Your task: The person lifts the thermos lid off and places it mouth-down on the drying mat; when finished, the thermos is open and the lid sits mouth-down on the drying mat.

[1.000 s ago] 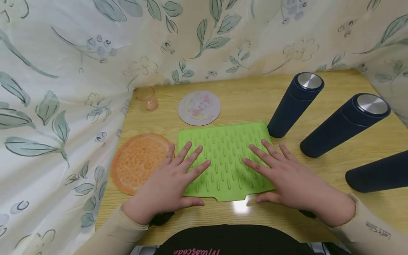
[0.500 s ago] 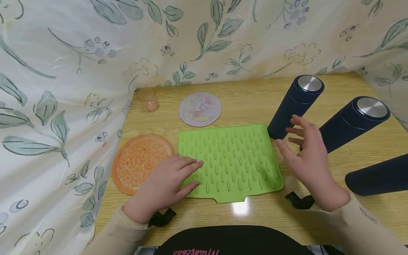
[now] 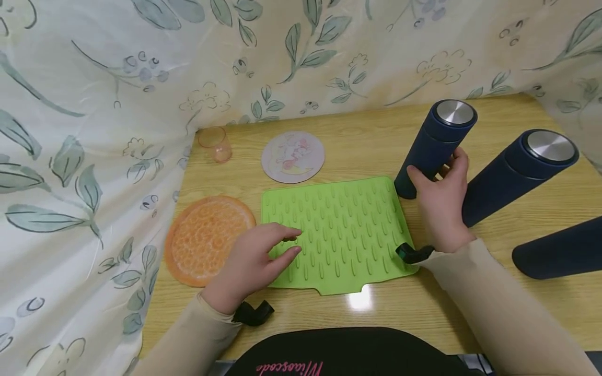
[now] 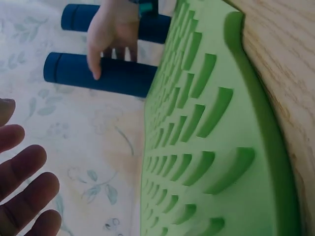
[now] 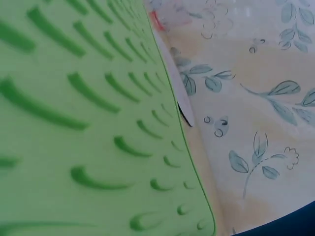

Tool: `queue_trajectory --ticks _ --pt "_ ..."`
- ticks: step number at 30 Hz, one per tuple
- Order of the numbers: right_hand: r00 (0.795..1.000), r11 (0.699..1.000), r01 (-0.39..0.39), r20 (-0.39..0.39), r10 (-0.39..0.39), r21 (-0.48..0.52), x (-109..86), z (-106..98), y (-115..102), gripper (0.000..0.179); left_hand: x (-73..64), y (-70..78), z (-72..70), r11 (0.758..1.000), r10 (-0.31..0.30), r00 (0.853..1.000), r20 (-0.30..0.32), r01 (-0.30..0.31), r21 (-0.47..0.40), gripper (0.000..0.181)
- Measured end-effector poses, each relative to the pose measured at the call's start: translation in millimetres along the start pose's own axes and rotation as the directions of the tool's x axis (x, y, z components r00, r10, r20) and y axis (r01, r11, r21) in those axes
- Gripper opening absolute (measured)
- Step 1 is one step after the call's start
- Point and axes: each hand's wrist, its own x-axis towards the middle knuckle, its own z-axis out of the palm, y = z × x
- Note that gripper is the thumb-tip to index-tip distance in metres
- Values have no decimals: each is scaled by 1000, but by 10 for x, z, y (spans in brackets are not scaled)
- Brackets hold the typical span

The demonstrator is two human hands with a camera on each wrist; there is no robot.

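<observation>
My right hand [image 3: 442, 203] holds the lower part of a dark blue thermos bottle [image 3: 439, 138] with a silver lid top, thumb on its left side and fingers on its right. The bottle stands upright just past the back right corner of a green ridged mat [image 3: 336, 235]. In the left wrist view the same thumb lies across the thermos bottle [image 4: 123, 78]. My left hand [image 3: 249, 263] hovers by the mat's left edge, fingers loosely bent and holding nothing; its fingertips [image 4: 42, 189] show apart in the left wrist view.
A second blue thermos [image 3: 522, 172] stands to the right, and a third [image 3: 559, 248] is partly cut off by the frame. An orange round mat [image 3: 209, 240] lies at left. Behind are a round printed coaster [image 3: 292, 156] and a small pink clear cup [image 3: 218, 146]. Floral cloth [image 3: 282, 62] encloses the table.
My right hand has lifted from over the green mat and reached forward right to grip the nearest thermos bottle. My left hand's spread fingers have relaxed and bent, staying near the mat's left side.
</observation>
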Motion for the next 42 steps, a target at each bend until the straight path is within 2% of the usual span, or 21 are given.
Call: queue_trajectory --ticks 3,5,7,9,11,14,16,18,20,21,23,26,27,29,32,35,37,39,42 --pt "996 999 52 -69 -53 -8 1 57 18 81 26 -26 -25 999 -33 999 27 34 -33 29" --pt "986 993 115 -119 -116 -18 -38 80 1 80 47 -43 -60 997 -48 998 37 50 -58 29" --pt "968 981 192 -160 -193 -23 -125 95 -45 79 72 -62 -110 996 -48 998 37 51 -78 29" --pt "942 956 293 -168 -292 -16 -261 90 -113 79 108 -75 -173 995 -29 999 22 31 -94 30" --pt "917 925 379 -129 -377 -11 -439 80 -190 78 163 -69 -257 994 2 1000 -5 -3 -112 32" --pt "877 877 480 27 -479 -15 -705 62 -258 79 301 -15 -399 984 70 996 -59 -78 -157 39" --pt "830 835 547 159 -534 -54 -849 57 -256 80 407 49 -502 971 114 989 -91 -130 -201 45" --pt "768 777 620 281 -575 -106 -966 57 -239 81 498 124 -613 953 155 982 -105 -177 -246 52" --pt "707 714 684 377 -598 -151 -1063 51 -222 83 558 199 -718 935 197 977 -87 -214 -283 60" --pt "676 679 715 413 -611 -167 -1098 50 -209 83 578 232 -766 927 221 973 -66 -231 -295 64" --pt "628 624 759 467 -623 -188 -1156 48 -197 83 593 283 -841 919 274 962 0 -261 -297 70" --pt "553 546 818 516 -654 -184 -1199 53 -167 83 565 337 -887 913 338 934 113 -296 -281 71" --pt "531 525 832 528 -663 -178 -1207 57 -159 83 549 345 -884 912 352 925 145 -304 -275 68" --pt "496 497 852 555 -667 -164 -1198 57 -175 84 538 360 -870 916 357 915 190 -303 -262 63" --pt "471 485 862 584 -661 -147 -1179 59 -200 85 549 377 -844 921 346 915 207 -290 -259 58" --pt "470 498 856 602 -645 -135 -1163 64 -222 87 574 386 -827 935 300 936 183 -251 -248 56" --pt "474 507 852 607 -638 -133 -1157 74 -235 87 595 407 -812 956 233 962 146 -199 -215 53" --pt "476 508 851 607 -636 -136 -1155 90 -249 87 605 437 -784 983 135 985 104 -121 -137 49" --pt "476 499 855 602 -641 -145 -1147 115 -271 86 606 475 -748 1000 8 998 64 -8 -9 52"
